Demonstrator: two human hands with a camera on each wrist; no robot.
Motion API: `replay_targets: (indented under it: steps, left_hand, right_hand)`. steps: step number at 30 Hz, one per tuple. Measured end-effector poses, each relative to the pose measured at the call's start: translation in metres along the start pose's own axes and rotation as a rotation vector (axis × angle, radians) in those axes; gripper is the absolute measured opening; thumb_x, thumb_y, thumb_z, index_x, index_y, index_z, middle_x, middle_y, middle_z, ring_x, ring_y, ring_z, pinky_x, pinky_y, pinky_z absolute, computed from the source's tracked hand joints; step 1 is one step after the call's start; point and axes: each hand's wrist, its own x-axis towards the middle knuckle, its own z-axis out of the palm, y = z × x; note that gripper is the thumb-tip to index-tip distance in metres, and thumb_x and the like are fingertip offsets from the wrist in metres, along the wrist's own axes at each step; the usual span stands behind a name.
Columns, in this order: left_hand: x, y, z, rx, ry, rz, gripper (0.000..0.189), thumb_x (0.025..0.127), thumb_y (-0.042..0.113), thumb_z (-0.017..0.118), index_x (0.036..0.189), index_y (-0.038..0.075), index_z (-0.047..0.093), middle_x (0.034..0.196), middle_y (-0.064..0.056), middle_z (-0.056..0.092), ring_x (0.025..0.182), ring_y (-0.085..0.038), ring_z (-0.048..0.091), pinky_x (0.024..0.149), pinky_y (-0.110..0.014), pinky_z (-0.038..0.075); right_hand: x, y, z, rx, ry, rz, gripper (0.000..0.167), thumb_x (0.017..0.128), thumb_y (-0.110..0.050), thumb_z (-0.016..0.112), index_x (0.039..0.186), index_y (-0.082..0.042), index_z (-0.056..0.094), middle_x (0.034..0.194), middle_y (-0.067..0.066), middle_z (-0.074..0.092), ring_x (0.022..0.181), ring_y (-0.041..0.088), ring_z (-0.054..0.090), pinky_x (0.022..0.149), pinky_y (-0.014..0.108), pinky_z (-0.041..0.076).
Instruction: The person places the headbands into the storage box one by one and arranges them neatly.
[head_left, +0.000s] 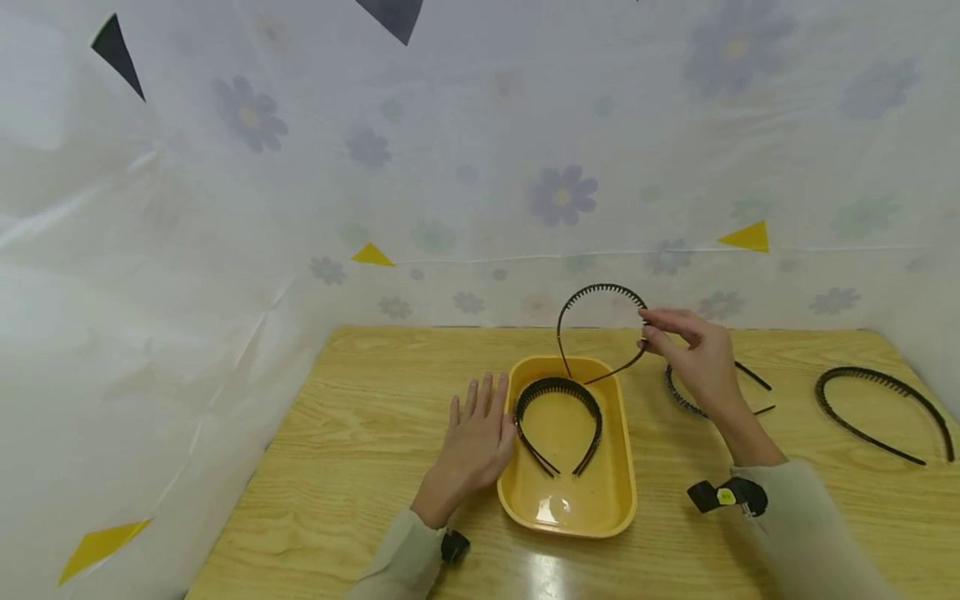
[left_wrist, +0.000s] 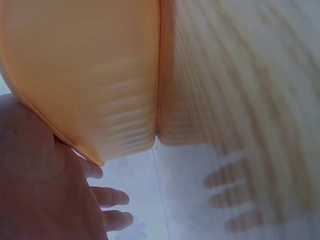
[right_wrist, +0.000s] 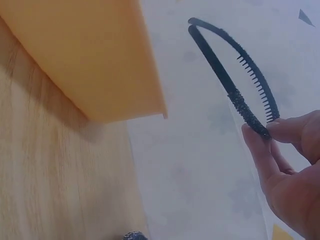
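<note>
Between thumb and fingers, my right hand [head_left: 693,354] pinches a black toothed headband [head_left: 604,287] by its side, holding it up over the far end of a yellow tray [head_left: 630,492]. The right wrist view shows this headband [right_wrist: 215,62] with a rough, beaded-looking stretch near the fingertips. Inside the tray lie black headbands [head_left: 557,384], nested closely together; how many is hard to tell. My left hand [head_left: 476,437] rests against the tray's left side with its fingers straight. In the left wrist view that hand [left_wrist: 45,175] touches the tray's rim.
On the wooden table [head_left: 360,442], a dark patterned headband [head_left: 682,400] lies partly hidden beneath my right hand. Farther right is another black headband [head_left: 862,372]. A flower-patterned sheet [head_left: 465,167] hangs behind the table, and a pale sheet covers the left side.
</note>
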Motion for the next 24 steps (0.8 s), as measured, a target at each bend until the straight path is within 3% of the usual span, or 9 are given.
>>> replay_targets:
  steps: [3,11,19,24]
  left_hand:
    - [0.000,-0.001,0.001,-0.006,0.009,0.006,0.059,0.111,0.030,0.023,0.167,0.012,0.011,0.170,-0.017,0.009,0.156,-0.037,0.003,0.121,-0.064,0.005]
    - [-0.001,-0.003,0.001,-0.004,0.013,0.002,0.059,0.111,0.030,0.023,0.167,0.012,0.011,0.171,-0.015,0.007,0.156,-0.037,0.004,0.122,-0.063,0.005]
    - [-0.002,-0.003,0.002,-0.004,0.018,0.003,0.060,0.111,0.030,0.023,0.167,0.013,0.010,0.170,-0.017,0.009,0.156,-0.038,0.005,0.122,-0.063,0.005]
    - [-0.003,-0.002,0.001,-0.004,0.017,0.006,0.060,0.111,0.030,0.023,0.167,0.012,0.010,0.170,-0.017,0.010,0.156,-0.037,0.004,0.122,-0.063,0.005]
  right_hand:
    - [-0.005,-0.003,0.000,0.028,0.001,0.012,0.026,0.097,0.010,0.062,0.122,0.015,0.067,0.122,0.019,0.059,0.090,0.017,0.073,0.078,0.028,0.058]
    - [-0.017,-0.006,0.004,-0.133,-0.005,0.038,0.025,0.098,0.005,0.064,0.122,0.006,0.073,0.123,0.014,0.063,0.092,0.013,0.067,0.071,0.026,0.060]
    - [-0.025,-0.008,0.006,-0.054,-0.067,0.053,0.031,0.098,0.006,0.064,0.128,0.010,0.067,0.130,0.017,0.059,0.087,0.014,0.071,0.073,0.030,0.060]
    - [-0.028,-0.009,0.007,-0.062,-0.065,0.040,0.028,0.097,0.005,0.066,0.124,0.007,0.071,0.123,0.020,0.063,0.083,0.019,0.073,0.074,0.030,0.060]
